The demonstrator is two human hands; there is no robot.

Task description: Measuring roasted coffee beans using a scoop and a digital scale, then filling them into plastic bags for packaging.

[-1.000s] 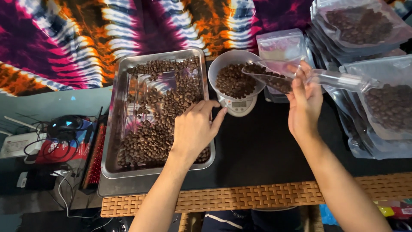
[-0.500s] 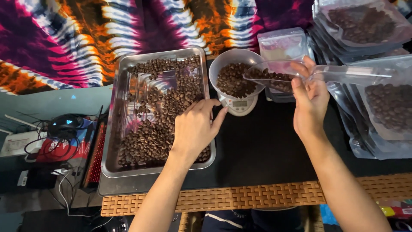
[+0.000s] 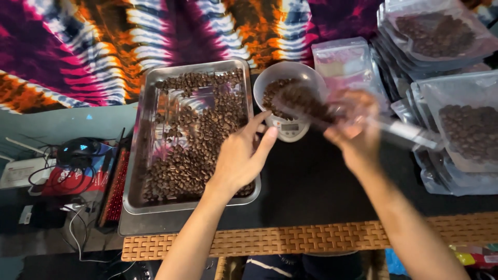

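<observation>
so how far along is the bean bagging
Done: several filled bags lie stacked at right. In hand: the right hand tips a blurred pouch of beans over the bowl on the scale; left hand rests by the tray. Left: many beans there.

Clear pouches of coffee beans (image 3: 456,129) are stacked right of the scale (image 3: 290,128), whose small grey screen (image 3: 290,126) is seen below its bowl. An empty pouch (image 3: 345,62) lies behind.

A tie-dye cloth (image 3: 129,46) lies behind — cables (image 3: 67,171) tangle left, filled bean pouches (image 3: 456,129) stack right.
</observation>
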